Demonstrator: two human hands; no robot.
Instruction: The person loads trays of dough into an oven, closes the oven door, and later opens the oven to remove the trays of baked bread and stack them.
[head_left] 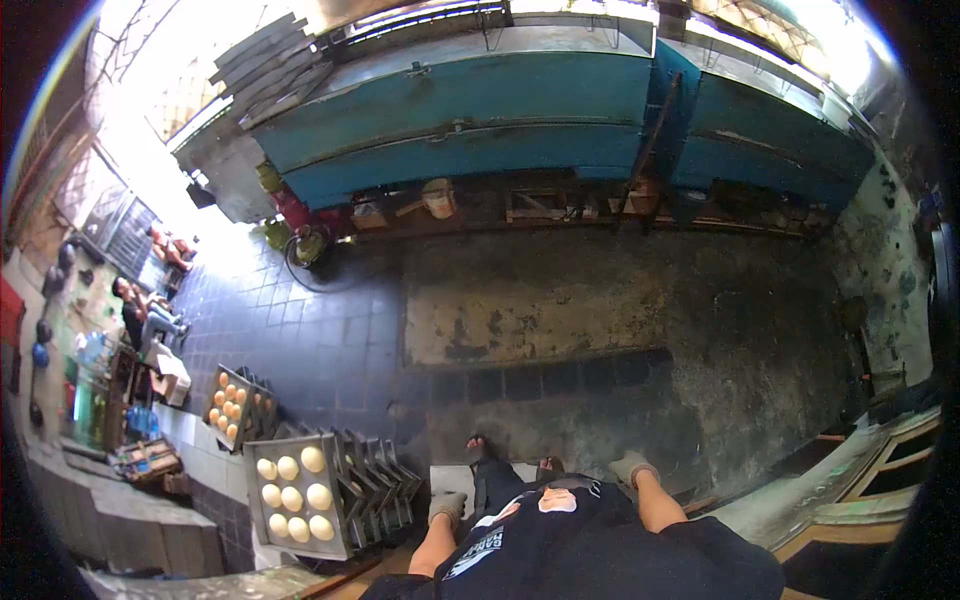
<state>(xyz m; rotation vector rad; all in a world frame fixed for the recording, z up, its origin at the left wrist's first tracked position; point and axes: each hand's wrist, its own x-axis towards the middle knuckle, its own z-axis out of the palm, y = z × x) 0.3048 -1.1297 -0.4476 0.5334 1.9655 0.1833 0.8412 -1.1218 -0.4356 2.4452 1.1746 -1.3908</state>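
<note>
Evidently, nine pale rounds (291,497) sat on tray (341,520), beside stacked trays (390,487). Left hand (447,507) hung near stack, right hand (632,466) well apart; I couldn't tell finger pose. Careless left swing risked jolting stack, spilling rounds.

Dark, glossy tiles (330,340) pave the floor at nine o'clock, meeting worn, stained concrete (750,350) towards three. Long blue metal units (470,125) stretch from eleven to one o'clock. A blotchy, pale green wall (890,270) stands at three; glaring daylight floods in at ten o'clock, whitening the floor's edge.
</note>
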